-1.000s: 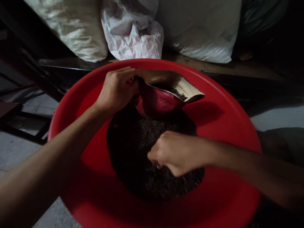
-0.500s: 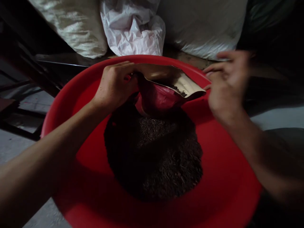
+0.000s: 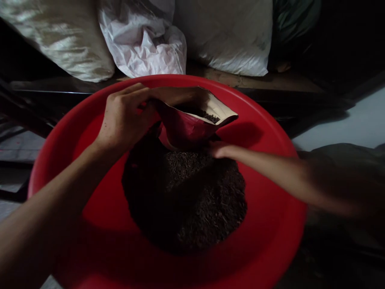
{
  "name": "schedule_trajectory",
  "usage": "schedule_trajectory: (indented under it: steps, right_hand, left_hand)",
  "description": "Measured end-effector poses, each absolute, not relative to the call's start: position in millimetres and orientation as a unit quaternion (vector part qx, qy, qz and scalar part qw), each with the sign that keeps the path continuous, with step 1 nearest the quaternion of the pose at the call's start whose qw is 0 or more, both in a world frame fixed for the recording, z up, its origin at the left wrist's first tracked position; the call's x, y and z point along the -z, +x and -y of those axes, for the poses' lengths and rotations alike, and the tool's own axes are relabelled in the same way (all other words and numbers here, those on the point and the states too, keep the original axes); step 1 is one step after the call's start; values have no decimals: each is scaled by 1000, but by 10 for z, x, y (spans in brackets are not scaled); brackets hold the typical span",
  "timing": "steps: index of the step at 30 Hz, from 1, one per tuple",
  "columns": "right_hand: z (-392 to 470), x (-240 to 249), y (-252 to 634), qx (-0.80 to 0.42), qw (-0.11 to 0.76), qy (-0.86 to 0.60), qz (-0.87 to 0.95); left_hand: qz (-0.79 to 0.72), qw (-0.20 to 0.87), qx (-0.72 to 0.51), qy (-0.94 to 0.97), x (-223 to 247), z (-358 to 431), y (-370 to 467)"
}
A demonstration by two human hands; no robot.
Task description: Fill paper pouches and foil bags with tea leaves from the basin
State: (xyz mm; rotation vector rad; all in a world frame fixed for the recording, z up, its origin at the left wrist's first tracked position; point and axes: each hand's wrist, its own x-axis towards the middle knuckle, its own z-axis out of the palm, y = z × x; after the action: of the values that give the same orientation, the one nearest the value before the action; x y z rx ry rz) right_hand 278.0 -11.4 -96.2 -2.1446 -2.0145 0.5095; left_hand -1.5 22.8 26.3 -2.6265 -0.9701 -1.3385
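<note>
"What is your left hand (image 3: 122, 116) doing?"
"Your left fingers are clamped on the left top edge of the red bag (image 3: 191, 128). It gapes at the far side of the red tub (image 3: 281, 140), with dark shreds inside."
"And your right hand (image 3: 221, 149)?"
"It is low by the bag's right underside, at the far edge of the heap of dark shreds (image 3: 210, 200). Shadow hides your fingertips, so I cannot tell whether they are apart or together."
"Beyond the tub?"
"A crumpled plastic bag (image 3: 150, 54) stands between two pale sacks."
</note>
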Motion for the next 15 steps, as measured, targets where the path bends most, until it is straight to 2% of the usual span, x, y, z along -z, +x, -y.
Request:
schedule_trajectory:
  steps: [3, 6, 15]
  right_hand:
    - [347, 1101, 2530, -192, -49, -745, 637]
    - [610, 1115, 2268, -188, -117, -737, 639]
    - [831, 951, 2167, -269, -18, -632, 726]
  left_hand:
    - [307, 26, 433, -847, -267, -238, -23]
    - [296, 24, 436, -850, -260, -252, -29]
    - [300, 4, 417, -858, -240, -330, -62]
